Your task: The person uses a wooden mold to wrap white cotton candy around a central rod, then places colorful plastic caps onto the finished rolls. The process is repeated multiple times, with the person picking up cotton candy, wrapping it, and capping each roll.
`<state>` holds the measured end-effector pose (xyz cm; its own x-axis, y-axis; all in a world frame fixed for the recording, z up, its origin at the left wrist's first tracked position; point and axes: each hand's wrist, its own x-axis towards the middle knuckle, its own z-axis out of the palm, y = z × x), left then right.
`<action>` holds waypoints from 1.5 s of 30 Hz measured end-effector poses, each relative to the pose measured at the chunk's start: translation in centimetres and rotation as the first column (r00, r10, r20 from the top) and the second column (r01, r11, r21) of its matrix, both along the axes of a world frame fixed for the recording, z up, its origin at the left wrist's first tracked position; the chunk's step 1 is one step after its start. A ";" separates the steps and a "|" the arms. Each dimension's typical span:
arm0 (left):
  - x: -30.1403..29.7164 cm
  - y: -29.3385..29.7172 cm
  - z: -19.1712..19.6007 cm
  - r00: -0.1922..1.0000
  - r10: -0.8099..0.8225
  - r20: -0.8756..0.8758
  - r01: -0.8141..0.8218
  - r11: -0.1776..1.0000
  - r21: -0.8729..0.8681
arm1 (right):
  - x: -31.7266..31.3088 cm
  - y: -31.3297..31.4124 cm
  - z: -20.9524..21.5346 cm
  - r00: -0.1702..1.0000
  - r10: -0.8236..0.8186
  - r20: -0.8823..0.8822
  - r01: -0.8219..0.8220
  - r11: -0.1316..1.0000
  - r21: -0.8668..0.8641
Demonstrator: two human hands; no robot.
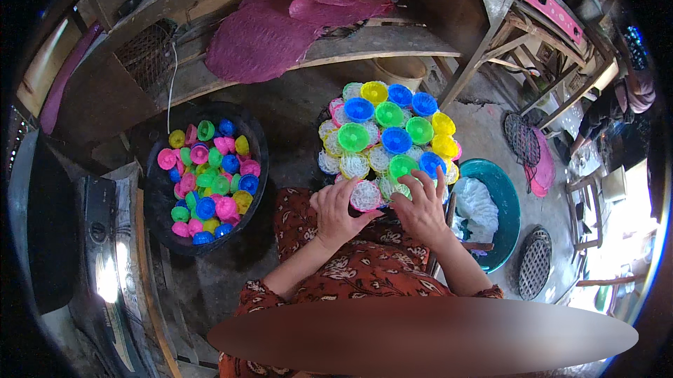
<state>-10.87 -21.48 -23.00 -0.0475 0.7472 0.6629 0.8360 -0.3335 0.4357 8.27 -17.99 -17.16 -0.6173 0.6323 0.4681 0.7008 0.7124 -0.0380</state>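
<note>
A crowded cluster of small coloured plastic cups sits before me; many hold round nests of white strands. My left hand point(339, 212) is at the near edge, thumb and fingers apart around the side of a pink-rimmed cup of white strands point(365, 196). My right hand point(423, 211) reaches over the near right edge with its fingers spread and bent down among the cups. Its fingertips are by a green-rimmed cup of strands point(391, 187) and a blue cup point(432, 165). Blue, green and yellow cups without visible strands, such as a blue cup point(397, 140), rest on top.
A black tub point(261, 189) of loose coloured cups stands at left. On the right, a teal basin point(514, 227) holds white cloth-like material. Maroon mesh point(263, 38) lies on a wooden shelf point(392, 40). Round woven racks point(535, 266) and a person point(608, 115) are farther right.
</note>
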 end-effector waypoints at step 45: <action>1.1 0.3 -2.0 0.994 0.066 -0.089 -0.061 0.996 0.061 | 2.8 0.6 0.6 0.992 0.027 0.120 -0.031 0.999 0.028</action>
